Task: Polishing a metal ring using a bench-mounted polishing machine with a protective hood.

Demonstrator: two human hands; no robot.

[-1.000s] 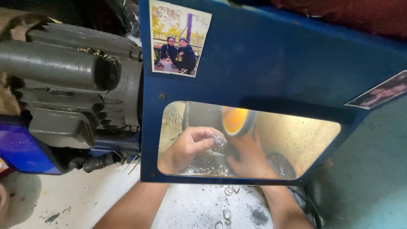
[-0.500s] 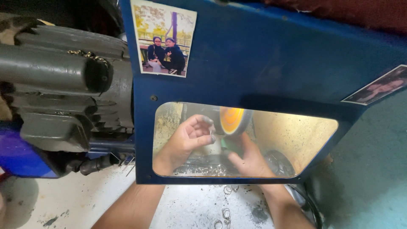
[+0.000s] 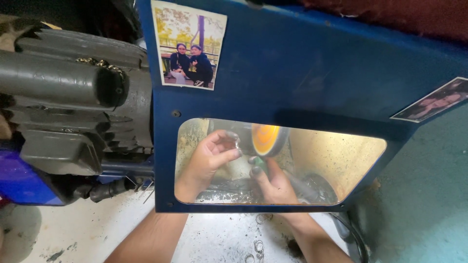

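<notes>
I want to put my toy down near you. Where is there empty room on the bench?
The pale bench top below the grey motor, beside the left forearm, is mostly bare. Between the forearms lie small metal rings, so less room there. Behind the blue guard's window it is crowded: the left hand, right hand and orange polishing wheel sit close together.

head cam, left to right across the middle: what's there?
Grey motor → left hand pinching a small shiny piece → orange polishing wheel → right hand just below it → small photo stuck on the blue guard panel.
</notes>
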